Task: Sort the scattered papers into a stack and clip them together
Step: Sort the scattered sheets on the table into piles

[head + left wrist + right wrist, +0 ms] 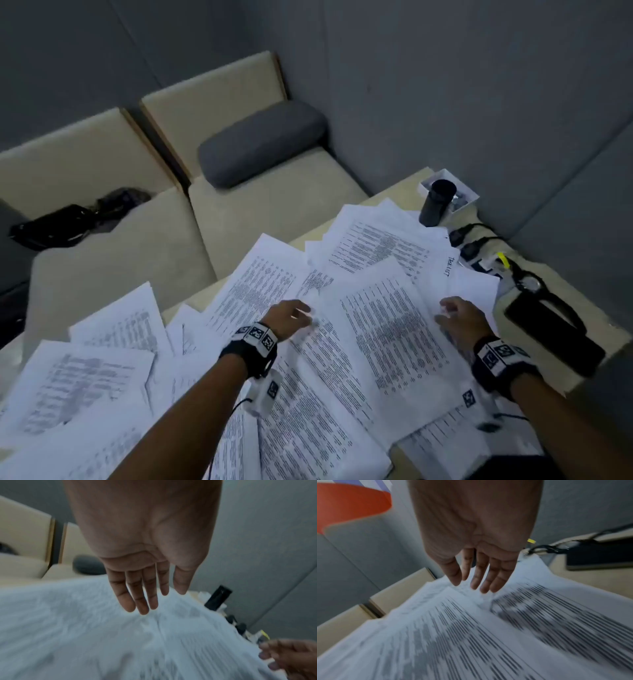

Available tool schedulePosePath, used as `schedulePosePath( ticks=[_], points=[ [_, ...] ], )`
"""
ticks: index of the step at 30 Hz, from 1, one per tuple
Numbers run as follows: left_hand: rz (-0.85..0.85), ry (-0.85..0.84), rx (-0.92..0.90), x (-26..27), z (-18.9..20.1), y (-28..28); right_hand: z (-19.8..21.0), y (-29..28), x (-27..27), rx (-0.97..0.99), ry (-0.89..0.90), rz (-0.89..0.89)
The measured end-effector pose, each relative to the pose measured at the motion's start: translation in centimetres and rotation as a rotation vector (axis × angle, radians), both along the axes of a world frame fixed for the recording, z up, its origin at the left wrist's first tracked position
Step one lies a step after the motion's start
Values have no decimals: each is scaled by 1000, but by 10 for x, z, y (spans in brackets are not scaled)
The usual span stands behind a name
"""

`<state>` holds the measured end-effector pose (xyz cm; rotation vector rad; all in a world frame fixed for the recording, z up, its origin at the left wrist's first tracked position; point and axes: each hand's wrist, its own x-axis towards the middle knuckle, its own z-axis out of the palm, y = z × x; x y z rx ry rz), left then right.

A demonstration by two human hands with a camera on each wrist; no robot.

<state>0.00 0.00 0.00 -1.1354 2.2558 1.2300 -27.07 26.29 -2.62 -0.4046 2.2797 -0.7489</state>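
The scattered white printed paper sheets (394, 342) covered the beige table (394, 192) from the lower left to the centre right of the head frame. The left hand (291, 317) and right hand (460, 318) flanked one central sheet whose long axis ran from upper left to lower right. Both hands were released, fingers extended, grasping nothing; the only legible writing was handwritten "TASK LIST" on one sheet at the upper right, the first word blurred.

papers (359, 342) spread over table (394, 192) | bottle (437, 202) at far right corner | sofa (137, 222) behind
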Motion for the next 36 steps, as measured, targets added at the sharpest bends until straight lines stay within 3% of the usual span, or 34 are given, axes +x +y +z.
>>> schedulePosePath(
  ticks=[4,6,9,12,15,20,24,28,30,36],
  points=[
    [43,-62,30,17,-33,43,-9,-1,29,18,-59,109],
    [93,-14,10,25,-42,58,-14,-6,46,25,-165,165],
    [287,104,125,37,-45,68,-5,-18,65,89,-89,379],
    [499,248,243,53,-38,69,31,-26,64,-17,-19,364],
    [664,358,317,66,-26,63,74,-23,40,-261,19,271],
    [597,522,488,67,9,63,132,-23,26,-492,-71,324],
    [490,658,620,50,39,83,140,-34,59,-551,-163,268],
    [682,891,769,50,61,95,147,-44,92,-613,-165,282],
    [719,958,711,62,69,94,164,-47,99,-658,-151,303],
    [653,1024,186,91,132,93,240,-59,124,-766,-132,549]
  ],
)
